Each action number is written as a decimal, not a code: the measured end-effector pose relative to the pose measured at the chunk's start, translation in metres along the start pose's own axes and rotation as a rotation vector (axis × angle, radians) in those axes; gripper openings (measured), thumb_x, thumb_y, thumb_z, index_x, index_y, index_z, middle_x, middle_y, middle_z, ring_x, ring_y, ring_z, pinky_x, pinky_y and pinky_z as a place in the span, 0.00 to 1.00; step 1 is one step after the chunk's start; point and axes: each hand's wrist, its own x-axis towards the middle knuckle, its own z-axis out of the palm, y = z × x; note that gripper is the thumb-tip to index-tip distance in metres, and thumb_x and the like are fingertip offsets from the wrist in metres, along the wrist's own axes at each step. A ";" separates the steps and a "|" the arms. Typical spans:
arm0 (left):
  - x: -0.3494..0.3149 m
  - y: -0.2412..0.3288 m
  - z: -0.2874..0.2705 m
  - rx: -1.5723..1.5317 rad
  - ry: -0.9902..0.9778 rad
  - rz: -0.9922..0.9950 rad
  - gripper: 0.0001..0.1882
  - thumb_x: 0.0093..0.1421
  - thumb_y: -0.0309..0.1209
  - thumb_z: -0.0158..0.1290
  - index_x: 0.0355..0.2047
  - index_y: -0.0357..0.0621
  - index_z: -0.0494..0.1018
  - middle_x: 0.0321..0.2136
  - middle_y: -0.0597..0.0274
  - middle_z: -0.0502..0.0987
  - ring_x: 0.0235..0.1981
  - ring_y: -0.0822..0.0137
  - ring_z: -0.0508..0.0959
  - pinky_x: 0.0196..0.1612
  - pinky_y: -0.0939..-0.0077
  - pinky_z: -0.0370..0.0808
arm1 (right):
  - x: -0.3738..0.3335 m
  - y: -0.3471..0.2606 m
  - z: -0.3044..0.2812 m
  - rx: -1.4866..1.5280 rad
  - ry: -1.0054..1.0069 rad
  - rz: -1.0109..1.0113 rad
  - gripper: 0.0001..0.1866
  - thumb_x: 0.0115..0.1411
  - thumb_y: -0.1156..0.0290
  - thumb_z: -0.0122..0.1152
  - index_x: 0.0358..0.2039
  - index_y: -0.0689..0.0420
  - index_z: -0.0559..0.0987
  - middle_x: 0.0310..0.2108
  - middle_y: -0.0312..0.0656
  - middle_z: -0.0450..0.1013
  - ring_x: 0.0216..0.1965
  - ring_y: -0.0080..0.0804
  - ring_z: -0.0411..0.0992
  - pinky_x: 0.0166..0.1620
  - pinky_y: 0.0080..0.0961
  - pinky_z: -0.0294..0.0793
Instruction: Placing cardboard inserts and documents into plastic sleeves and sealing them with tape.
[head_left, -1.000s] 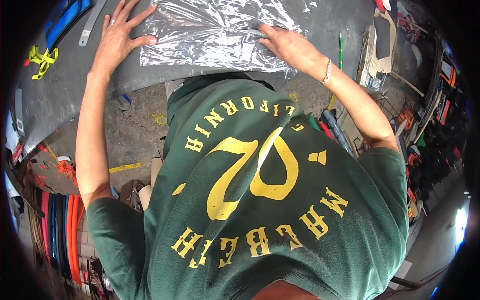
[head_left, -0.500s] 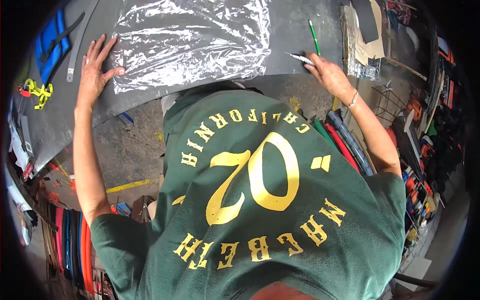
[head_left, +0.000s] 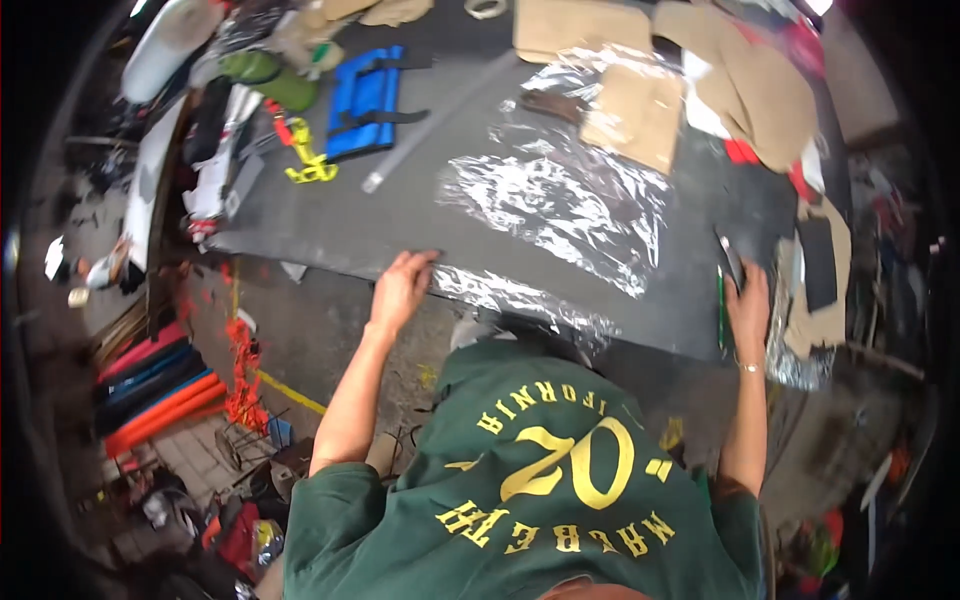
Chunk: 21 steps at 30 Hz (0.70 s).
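Observation:
Crinkled clear plastic film (head_left: pixel 560 205) lies across the dark grey tabletop, its near part shining along the front edge. My left hand (head_left: pixel 402 292) is at the film's near left end, its fingers closed together on the edge; blur softens the fingertips. In my right hand (head_left: pixel 748 310) is a slim silver cutter knife (head_left: pixel 731 260), its tip pointing away from me over the table's right side. A green pencil (head_left: pixel 721 308) lies on the table just left of that hand. Between the film's shiny areas I cannot tell film from bare tabletop.
Tan sheet pieces (head_left: pixel 632 117) lie on and behind the film. A blue padded piece with black straps (head_left: pixel 362 105), a long metal ruler (head_left: pixel 430 125) and a yellow strap (head_left: pixel 313 165) are on the left. Card and plastic (head_left: pixel 825 265) stand right; coloured rolls (head_left: pixel 160 395) lie lower left.
The view has swung up and shows more of the table. My left hand has gone from spread flat to closed at the film's near corner. My right hand keeps the cutter knife.

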 end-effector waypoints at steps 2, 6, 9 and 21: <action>-0.010 -0.015 -0.004 0.007 0.064 0.026 0.12 0.65 0.26 0.53 0.48 0.45 0.79 0.35 0.51 0.80 0.28 0.55 0.79 0.36 0.62 0.76 | 0.006 -0.001 0.012 -0.024 0.013 -0.055 0.26 0.59 0.71 0.68 0.57 0.61 0.73 0.48 0.54 0.73 0.51 0.56 0.71 0.55 0.43 0.71; -0.012 0.003 -0.024 -0.377 0.005 -0.364 0.11 0.72 0.29 0.45 0.44 0.41 0.77 0.30 0.63 0.79 0.24 0.73 0.78 0.31 0.70 0.78 | 0.010 0.005 0.028 -0.059 0.108 -0.098 0.24 0.59 0.70 0.70 0.55 0.61 0.75 0.44 0.51 0.73 0.45 0.49 0.73 0.49 0.40 0.73; -0.003 0.030 -0.028 -0.944 0.018 -0.405 0.11 0.72 0.29 0.43 0.43 0.40 0.76 0.31 0.65 0.79 0.26 0.72 0.79 0.33 0.75 0.81 | 0.014 -0.038 0.029 0.600 -0.114 0.181 0.21 0.62 0.69 0.71 0.54 0.61 0.77 0.29 0.27 0.69 0.29 0.13 0.63 0.34 0.16 0.66; -0.090 -0.028 -0.106 -1.044 0.119 -0.187 0.10 0.68 0.23 0.43 0.37 0.40 0.76 0.36 0.66 0.75 0.33 0.76 0.75 0.35 0.82 0.74 | -0.096 -0.399 0.038 1.035 -1.635 -0.109 0.20 0.74 0.60 0.55 0.57 0.60 0.79 0.28 0.28 0.73 0.28 0.14 0.65 0.33 0.15 0.65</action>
